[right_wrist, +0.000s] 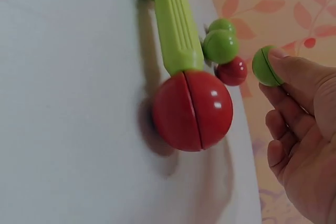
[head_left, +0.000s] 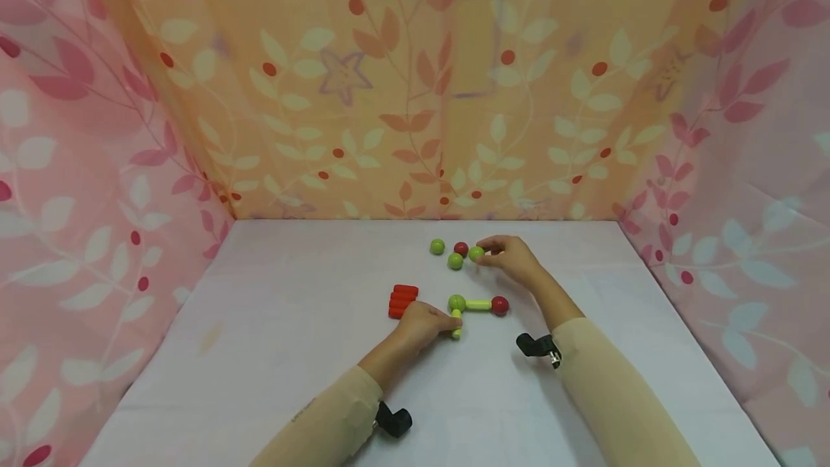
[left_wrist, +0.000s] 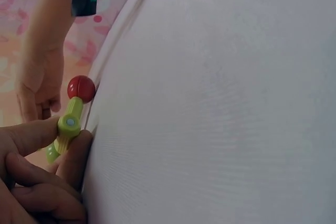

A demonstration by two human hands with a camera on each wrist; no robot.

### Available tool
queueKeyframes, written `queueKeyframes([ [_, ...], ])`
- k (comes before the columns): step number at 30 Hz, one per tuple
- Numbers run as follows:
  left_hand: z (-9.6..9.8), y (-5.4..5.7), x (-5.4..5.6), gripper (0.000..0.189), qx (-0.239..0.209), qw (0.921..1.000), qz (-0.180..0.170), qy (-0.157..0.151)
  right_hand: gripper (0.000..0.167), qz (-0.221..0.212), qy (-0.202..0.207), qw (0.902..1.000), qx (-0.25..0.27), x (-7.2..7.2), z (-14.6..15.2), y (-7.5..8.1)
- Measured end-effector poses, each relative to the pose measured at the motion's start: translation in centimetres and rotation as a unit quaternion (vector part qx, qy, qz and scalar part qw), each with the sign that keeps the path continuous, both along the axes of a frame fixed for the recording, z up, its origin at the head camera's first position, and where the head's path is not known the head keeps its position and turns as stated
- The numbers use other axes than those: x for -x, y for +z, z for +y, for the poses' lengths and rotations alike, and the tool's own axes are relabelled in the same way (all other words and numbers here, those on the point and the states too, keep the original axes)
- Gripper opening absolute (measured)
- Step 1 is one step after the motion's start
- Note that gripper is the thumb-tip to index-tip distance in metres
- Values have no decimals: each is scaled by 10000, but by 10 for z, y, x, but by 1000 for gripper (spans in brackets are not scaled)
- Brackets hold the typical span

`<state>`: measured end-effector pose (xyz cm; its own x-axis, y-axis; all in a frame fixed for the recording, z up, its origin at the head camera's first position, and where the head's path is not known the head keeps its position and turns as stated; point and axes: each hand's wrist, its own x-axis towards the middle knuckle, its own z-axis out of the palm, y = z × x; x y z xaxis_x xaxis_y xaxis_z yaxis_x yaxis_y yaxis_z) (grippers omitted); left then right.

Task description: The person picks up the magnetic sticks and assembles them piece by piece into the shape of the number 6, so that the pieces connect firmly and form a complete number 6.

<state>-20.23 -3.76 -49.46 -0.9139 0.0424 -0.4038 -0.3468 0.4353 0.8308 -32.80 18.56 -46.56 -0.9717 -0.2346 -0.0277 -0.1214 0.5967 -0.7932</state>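
My left hand (head_left: 423, 324) pinches a yellow-green rod (head_left: 457, 317) near its free end. That rod joins a green ball (head_left: 457, 302), from which a second yellow-green rod (head_left: 478, 305) runs right to a red ball (head_left: 500, 305). In the left wrist view, finger and thumb hold the rod (left_wrist: 69, 123) at its end face. Farther back, my right hand (head_left: 512, 258) pinches a green ball (head_left: 476, 254) between thumb and fingertips. The right wrist view shows this ball (right_wrist: 266, 65) raised beside the loose ones, with a seam round it.
Two loose green balls (head_left: 437, 246) and a loose red ball (head_left: 461, 248) lie at the back, left of my right hand. Several red rods (head_left: 403, 298) lie side by side just beyond my left hand. Patterned curtains (head_left: 415, 92) enclose the white table (head_left: 292, 294) at the back and sides.
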Motion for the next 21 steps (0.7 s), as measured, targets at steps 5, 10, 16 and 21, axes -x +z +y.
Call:
queueKeyframes([
  [5,2,2,5,32,-5,10000,-33,84,36,134,-59,9999,41,-21,-4,7],
  [10,3,0,10,32,10,10000,-20,94,38,144,-27,9999,12,-45,-8,11],
  [16,2,2,18,32,155,9998,-93,13,36,19,-103,9996,263,-72,-10,9],
  [21,2,4,25,32,244,9996,-153,18,32,31,-81,9993,374,-88,-12,2],
])
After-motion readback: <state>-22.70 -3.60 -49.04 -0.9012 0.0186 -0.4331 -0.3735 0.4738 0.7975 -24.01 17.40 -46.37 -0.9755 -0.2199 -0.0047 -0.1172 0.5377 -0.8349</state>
